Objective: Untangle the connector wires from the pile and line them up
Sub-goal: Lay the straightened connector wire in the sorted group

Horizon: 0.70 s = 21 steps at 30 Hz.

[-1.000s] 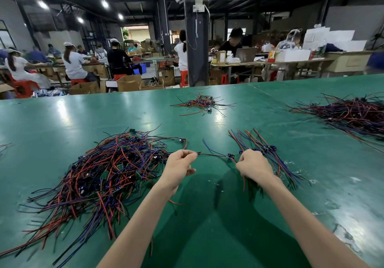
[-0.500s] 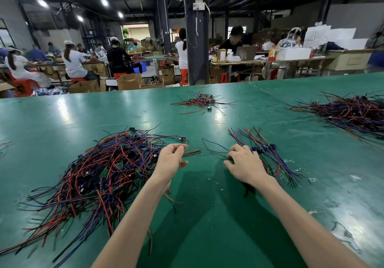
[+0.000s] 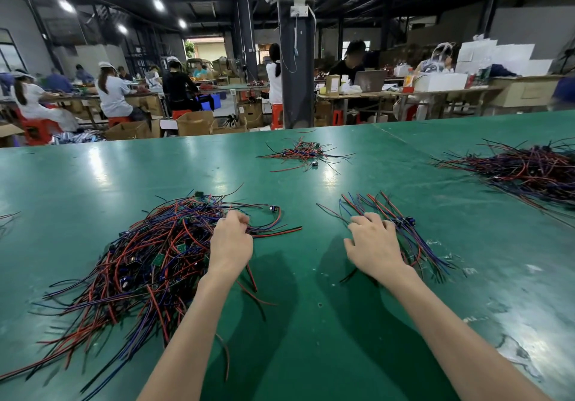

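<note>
A big tangled pile of red, blue and black connector wires lies on the left of the green table. My left hand is at the pile's right edge, fingers curled round a few wires there. To the right lies a smaller row of lined-up wires with dark connectors near their far ends. My right hand rests on that row with fingers spread and fairly straight, pressing the wires down.
A small wire bundle lies further back at the centre and a large pile at the far right. Beyond the table's far edge stand a dark pillar, cardboard boxes and seated workers at other benches.
The wire stretched between both hands has been laid on the right-hand row. My right hand opened and now lies flat on the row. My left hand moved back to the pile's edge.
</note>
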### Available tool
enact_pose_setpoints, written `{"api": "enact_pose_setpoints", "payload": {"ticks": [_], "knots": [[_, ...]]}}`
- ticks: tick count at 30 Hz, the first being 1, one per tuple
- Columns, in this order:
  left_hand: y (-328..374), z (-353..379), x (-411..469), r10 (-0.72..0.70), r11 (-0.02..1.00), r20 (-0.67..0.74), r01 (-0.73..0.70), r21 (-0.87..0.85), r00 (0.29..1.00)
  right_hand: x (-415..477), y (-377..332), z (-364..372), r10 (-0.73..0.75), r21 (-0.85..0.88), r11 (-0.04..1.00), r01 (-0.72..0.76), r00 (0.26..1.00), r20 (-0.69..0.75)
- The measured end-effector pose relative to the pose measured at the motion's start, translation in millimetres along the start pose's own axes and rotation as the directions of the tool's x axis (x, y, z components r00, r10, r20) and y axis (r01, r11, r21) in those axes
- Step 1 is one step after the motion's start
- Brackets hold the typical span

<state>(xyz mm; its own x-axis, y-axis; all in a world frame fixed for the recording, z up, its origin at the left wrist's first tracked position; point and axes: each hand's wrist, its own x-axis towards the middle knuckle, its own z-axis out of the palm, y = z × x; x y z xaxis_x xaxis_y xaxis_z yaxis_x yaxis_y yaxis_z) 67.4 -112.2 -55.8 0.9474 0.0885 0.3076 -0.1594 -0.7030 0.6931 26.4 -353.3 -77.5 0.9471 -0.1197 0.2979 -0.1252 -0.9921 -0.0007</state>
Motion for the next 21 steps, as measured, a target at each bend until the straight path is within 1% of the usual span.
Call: {"api": "enact_pose_setpoints", "payload": {"ticks": [2, 3, 5, 8, 10, 14, 16, 19, 21], "knots": [[-1.5, 3.6, -5.0, -0.007, 0.969, 0.044, -0.005, 0.248, 0.999, -3.9, -9.8, -1.5, -0.075, 0.045, 0.996, 0.077, 0.996, -0.043], [-1.7, 5.0, -7.7, -0.022, 0.942, 0.066, -0.002, 0.335, 0.998, -6.4, -15.3, -1.4, -0.12, 0.062, 0.99, 0.123, 0.991, -0.056], [-2.8, 7.0, -10.9, -0.054, 0.9, 0.104, 0.004, 0.435, 0.993, -11.8, -25.7, -0.5, -0.192, 0.083, 0.977, 0.196, 0.98, -0.061], [-2.2, 6.7, -11.1, -0.059, 0.853, 0.121, -0.013, 0.521, 0.991, -16.9, -34.2, 0.7, -0.244, 0.11, 0.963, 0.245, 0.969, -0.026], [0.2, 6.0, -11.5, -0.057, 0.867, 0.102, -0.002, 0.498, 0.993, -18.6, -36.8, 0.3, -0.257, 0.111, 0.96, 0.256, 0.967, -0.007], [7.6, 0.6, -12.8, -0.094, 0.95, 0.038, 0.078, 0.301, 0.995, -21.5, -39.4, -1.7, -0.24, 0.158, 0.958, 0.24, 0.971, -0.021], [11.2, -3.3, -13.6, -0.125, 0.971, 0.044, 0.113, 0.21, 0.991, -22.2, -41.1, -3.5, -0.222, 0.208, 0.952, 0.223, 0.975, -0.029], [15.2, -6.3, -16.1, -0.145, 0.978, 0.053, 0.135, 0.159, 0.988, -22.5, -43.1, -4.7, -0.2, 0.306, 0.931, 0.199, 0.979, -0.029], [17.2, -7.1, -17.6, -0.134, 0.984, 0.025, 0.13, 0.122, 0.991, -22.9, -44.3, -5.4, -0.184, 0.394, 0.901, 0.184, 0.982, -0.04]]}}
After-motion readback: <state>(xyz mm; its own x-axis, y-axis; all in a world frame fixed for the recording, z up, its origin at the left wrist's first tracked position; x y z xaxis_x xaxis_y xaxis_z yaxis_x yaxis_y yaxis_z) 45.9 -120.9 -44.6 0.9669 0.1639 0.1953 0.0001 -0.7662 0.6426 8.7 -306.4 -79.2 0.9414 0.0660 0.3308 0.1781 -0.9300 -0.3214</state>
